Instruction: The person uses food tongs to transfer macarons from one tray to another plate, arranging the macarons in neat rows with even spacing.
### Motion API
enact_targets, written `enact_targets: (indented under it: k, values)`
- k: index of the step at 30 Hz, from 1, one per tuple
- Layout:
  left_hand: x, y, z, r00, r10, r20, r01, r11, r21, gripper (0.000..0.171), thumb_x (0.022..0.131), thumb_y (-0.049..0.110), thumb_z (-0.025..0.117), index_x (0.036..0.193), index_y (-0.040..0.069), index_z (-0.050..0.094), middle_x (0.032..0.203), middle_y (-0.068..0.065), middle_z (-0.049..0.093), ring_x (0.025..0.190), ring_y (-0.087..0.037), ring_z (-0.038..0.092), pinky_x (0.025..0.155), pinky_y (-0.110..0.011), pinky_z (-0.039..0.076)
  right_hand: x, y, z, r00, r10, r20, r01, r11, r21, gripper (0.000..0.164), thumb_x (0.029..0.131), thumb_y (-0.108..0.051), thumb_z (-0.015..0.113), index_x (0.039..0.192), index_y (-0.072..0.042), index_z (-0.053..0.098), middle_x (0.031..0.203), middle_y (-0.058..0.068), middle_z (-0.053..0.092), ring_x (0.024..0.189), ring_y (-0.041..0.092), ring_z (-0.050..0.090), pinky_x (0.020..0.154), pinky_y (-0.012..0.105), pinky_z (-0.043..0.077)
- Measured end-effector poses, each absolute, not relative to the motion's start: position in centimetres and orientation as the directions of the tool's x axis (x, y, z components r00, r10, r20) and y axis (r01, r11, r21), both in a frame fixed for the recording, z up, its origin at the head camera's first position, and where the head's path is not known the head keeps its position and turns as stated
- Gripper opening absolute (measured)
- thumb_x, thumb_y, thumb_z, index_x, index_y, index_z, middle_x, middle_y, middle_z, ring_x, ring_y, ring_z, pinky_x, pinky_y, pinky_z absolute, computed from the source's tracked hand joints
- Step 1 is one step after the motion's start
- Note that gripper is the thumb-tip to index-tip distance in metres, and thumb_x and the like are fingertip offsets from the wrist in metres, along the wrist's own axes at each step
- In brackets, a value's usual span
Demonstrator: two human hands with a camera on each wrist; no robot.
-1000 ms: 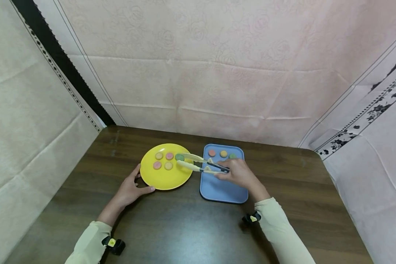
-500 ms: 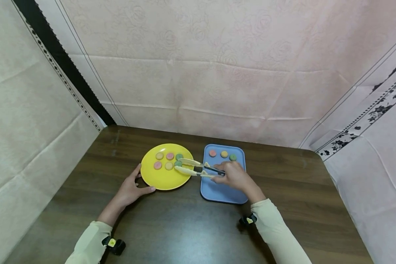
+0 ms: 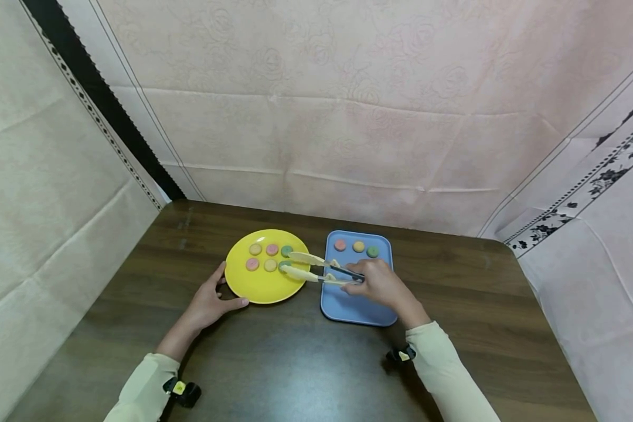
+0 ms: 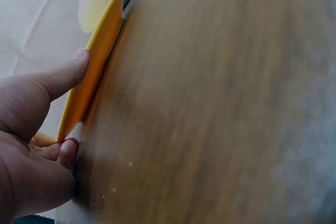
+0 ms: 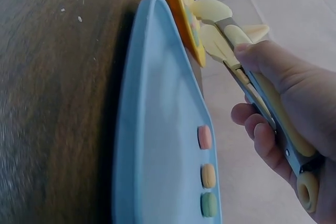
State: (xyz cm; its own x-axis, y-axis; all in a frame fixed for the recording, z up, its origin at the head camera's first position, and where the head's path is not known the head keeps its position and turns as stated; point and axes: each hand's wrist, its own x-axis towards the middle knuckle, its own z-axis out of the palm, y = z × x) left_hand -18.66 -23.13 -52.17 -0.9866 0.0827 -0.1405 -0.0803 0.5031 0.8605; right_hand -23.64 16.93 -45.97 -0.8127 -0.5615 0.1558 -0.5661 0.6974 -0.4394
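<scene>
In the head view my left hand (image 3: 206,305) holds the yellow plate (image 3: 264,290) at its near left edge, with thumb and fingers on the rim. My right hand (image 3: 382,284) grips cream-tipped tongs (image 3: 308,259), which reach from the right over the plate. Their spread tips are at a green macaron (image 3: 284,265) in the plate's front row, partly hidden by the lower tip. Beside it lie a yellow macaron (image 3: 270,265) and a pink macaron (image 3: 252,265). Behind them are yellow, pink and green macarons. The right wrist view shows my thumb pressing the tongs' upper arm (image 5: 257,72).
A blue tray (image 3: 356,308) stands right of the plate, under my right hand. Pink, yellow and green macarons (image 3: 372,251) sit along its far end. Both stand on a dark wooden table (image 3: 274,363), with a pale cloth (image 3: 316,146) hanging behind.
The tongs have moved slightly toward me and lowered a green macaron into the plate's front row. Their tips have since spread apart. My left hand stays on the plate.
</scene>
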Motion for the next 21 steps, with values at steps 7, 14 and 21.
enact_targets:
  k: [7,14,21]
  values:
    - [-18.6,-23.2,-52.1,-0.987,0.073,-0.143,-0.088,0.502,0.86,0.118,0.085,0.033,0.086,0.164,0.002,0.004,0.153,-0.027,0.04,0.142,-0.04,0.035,0.111,-0.058,0.037,-23.5,18.9,-45.1,-0.851,-0.471,0.231,-0.517,0.678,-0.522,0.048,0.085,-0.031,0.085,0.121,-0.002,0.075,0.101,0.011,0.077,0.067,0.011,0.055,0.05,0.023,0.047]
    - [-18.6,-23.2,-52.2,-0.986,0.072,-0.149,-0.092,0.507,0.857,0.118,0.085,0.033,0.086,0.164,0.002,0.004,0.155,-0.028,0.038,0.144,-0.041,0.033,0.113,-0.059,0.035,-23.6,22.1,-43.3,-0.87,-0.424,0.251,-0.49,0.685,-0.539,0.052,0.085,-0.033,0.085,0.123,0.0,0.074,0.102,0.012,0.076,0.071,0.012,0.06,0.057,0.025,0.05]
    - [-18.6,-23.1,-52.0,-0.986,0.075,-0.148,-0.09,0.507,0.857,0.117,0.085,0.033,0.085,0.164,0.002,0.004,0.155,-0.028,0.039,0.144,-0.041,0.033,0.114,-0.059,0.035,-23.8,26.4,-42.4,-0.859,-0.414,0.3,-0.51,0.732,-0.451,0.053,0.084,-0.034,0.086,0.122,0.001,0.074,0.109,0.016,0.076,0.082,0.02,0.069,0.067,0.036,0.056]
